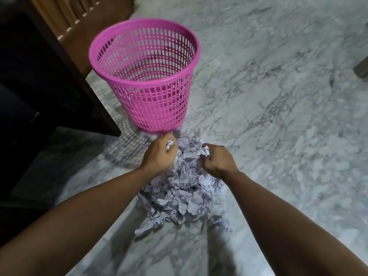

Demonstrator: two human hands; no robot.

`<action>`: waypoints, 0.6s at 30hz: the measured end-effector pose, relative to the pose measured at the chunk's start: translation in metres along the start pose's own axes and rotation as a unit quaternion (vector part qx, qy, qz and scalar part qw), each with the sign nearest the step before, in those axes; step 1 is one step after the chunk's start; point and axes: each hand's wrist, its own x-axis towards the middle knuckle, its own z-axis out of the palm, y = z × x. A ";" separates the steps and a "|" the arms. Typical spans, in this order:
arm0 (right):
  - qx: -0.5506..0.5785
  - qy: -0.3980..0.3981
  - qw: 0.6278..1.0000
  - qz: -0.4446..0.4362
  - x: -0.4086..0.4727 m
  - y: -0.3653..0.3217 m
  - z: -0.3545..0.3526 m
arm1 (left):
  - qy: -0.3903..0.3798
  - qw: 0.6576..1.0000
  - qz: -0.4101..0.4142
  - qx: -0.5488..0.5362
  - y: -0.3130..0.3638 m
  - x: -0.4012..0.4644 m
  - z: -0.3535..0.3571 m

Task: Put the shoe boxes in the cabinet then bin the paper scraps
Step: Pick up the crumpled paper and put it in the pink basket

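Note:
A heap of crumpled pale lilac paper scraps (183,194) lies on the marble floor in front of me. My left hand (159,154) is closed around a small crumpled scrap at the heap's far left edge. My right hand (217,160) grips another scrap at the heap's far right. A pink plastic mesh bin (144,46) stands upright just beyond both hands, its base touching the far end of the heap; nothing shows inside it. No shoe boxes are in view.
Dark wooden furniture (49,80) with a lighter slatted panel (83,18) rises on the left, close beside the bin. Grey-veined marble floor (278,96) spreads to the right. A dark furniture foot (361,68) pokes in at the right edge.

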 end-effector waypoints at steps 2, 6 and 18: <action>0.011 -0.017 1.000 -0.019 0.001 -0.005 -0.001 | -0.003 1.000 -0.018 -0.012 0.004 0.000 0.000; 0.110 0.070 0.989 -0.073 0.015 -0.032 -0.028 | 0.022 0.997 0.036 -0.059 0.026 0.002 -0.021; 0.357 0.307 0.864 -0.180 0.124 -0.217 -0.186 | 0.436 0.848 0.227 -0.198 0.140 0.131 -0.211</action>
